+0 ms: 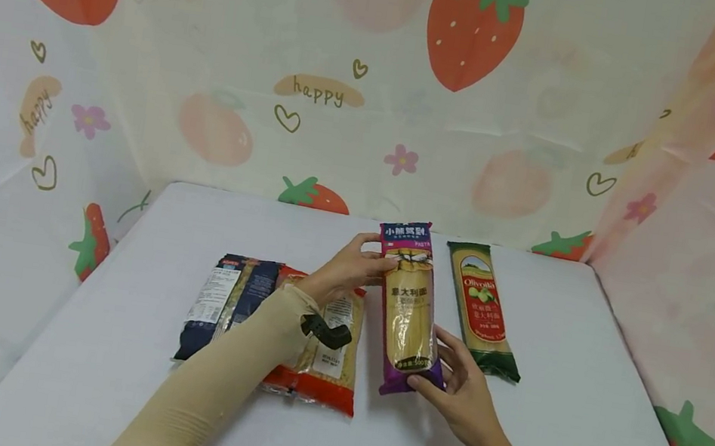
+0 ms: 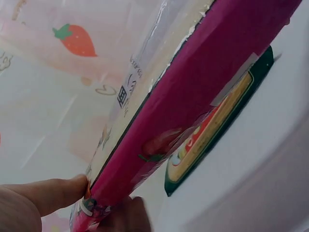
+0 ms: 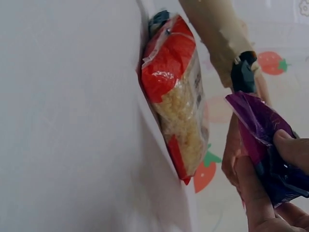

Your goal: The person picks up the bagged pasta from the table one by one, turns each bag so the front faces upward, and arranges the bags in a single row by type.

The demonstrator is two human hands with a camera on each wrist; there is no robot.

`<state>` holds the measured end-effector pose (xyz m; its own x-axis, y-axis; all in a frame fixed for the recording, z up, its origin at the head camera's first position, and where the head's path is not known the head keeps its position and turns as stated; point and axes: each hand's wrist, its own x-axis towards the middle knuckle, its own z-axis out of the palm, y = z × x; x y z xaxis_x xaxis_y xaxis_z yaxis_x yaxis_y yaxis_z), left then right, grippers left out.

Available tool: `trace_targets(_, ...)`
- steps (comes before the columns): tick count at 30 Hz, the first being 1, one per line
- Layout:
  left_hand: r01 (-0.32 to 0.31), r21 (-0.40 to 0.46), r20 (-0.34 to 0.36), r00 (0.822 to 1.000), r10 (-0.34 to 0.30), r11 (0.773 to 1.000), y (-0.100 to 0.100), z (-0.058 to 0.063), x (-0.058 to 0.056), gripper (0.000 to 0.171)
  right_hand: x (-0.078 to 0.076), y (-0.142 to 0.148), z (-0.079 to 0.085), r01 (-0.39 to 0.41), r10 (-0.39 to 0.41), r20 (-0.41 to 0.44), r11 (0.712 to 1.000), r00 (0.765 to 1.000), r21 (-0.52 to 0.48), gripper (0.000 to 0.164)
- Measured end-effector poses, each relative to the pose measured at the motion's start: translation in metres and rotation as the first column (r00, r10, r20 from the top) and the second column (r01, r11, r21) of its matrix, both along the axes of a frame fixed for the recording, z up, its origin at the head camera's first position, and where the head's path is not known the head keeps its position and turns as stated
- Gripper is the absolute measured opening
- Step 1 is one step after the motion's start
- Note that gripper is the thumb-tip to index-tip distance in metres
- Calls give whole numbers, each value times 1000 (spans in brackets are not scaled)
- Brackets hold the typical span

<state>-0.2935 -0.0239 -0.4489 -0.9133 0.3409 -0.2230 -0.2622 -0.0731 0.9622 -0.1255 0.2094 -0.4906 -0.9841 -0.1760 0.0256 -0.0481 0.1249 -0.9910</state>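
Observation:
Both hands hold a long purple-and-clear pack of spaghetti (image 1: 408,310), tilted up off the table. My left hand (image 1: 352,264) pinches its upper left edge, thumb on the front; in the left wrist view the fingers go behind the purple side. At the lower right corner my right hand (image 1: 459,390) grips the pack, and the right wrist view shows the thumb on its purple end (image 3: 265,130). Right of it lies a green-and-gold spaghetti pack (image 1: 484,309). Under my left forearm lie a red-ended pasta bag (image 1: 328,356) and a dark blue pasta bag (image 1: 216,302), both partly hidden.
The packs lie on a white-covered table (image 1: 108,340). A strawberry-print curtain (image 1: 355,139) stands behind the table and along both sides. Black straps with camera mounts sit on both wrists.

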Motion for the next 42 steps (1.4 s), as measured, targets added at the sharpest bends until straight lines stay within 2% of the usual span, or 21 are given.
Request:
trace_targets(1, 15, 5, 5, 1000, -15, 1000, 1, -1, -2, 85, 0, 0, 0, 4, -4, 5, 1000, 1000, 4, 86)
trace_targets(7, 96, -95, 59, 994, -90, 991, 3, -5, -10, 85, -5, 2, -1, 30, -32, 40, 998, 999, 51, 85)
trace_targets(10, 115, -40, 69, 991, -112, 993, 8, -8, -15, 85, -7, 5, -2, 31, -34, 52, 998, 998, 60, 85)
trace_targets(14, 107, -5, 72, 992, -106, 994, 16, -14, -22, 87, -12, 10, -4, 37, -42, 67, 997, 997, 73, 85)
trace_targets(18, 86, -42, 79, 993, -82, 995, 24, -16, -27, 88, -16, 14, -3, 48, -57, 87, 994, 995, 102, 85)
trace_targets(28, 105, -135, 65, 993, -97, 985, 36, -17, -37, 87, -27, 21, -5, 38, -48, 59, 985, 997, 167, 83)
trace_targets(33, 101, -168, 54, 994, -93, 981, 40, -23, -42, 85, -33, 22, -7, 57, -65, 22, 962, 998, 267, 81)
trace_targets(36, 98, -194, 37, 995, -93, 976, 41, -27, -44, 82, -35, 22, -7, 60, -71, 29, 953, 997, 297, 81)
trace_targets(42, 136, -196, 32, 991, -133, 971, 46, -31, -45, 80, -38, 22, -5, 67, -89, 58, 949, 994, 307, 80)
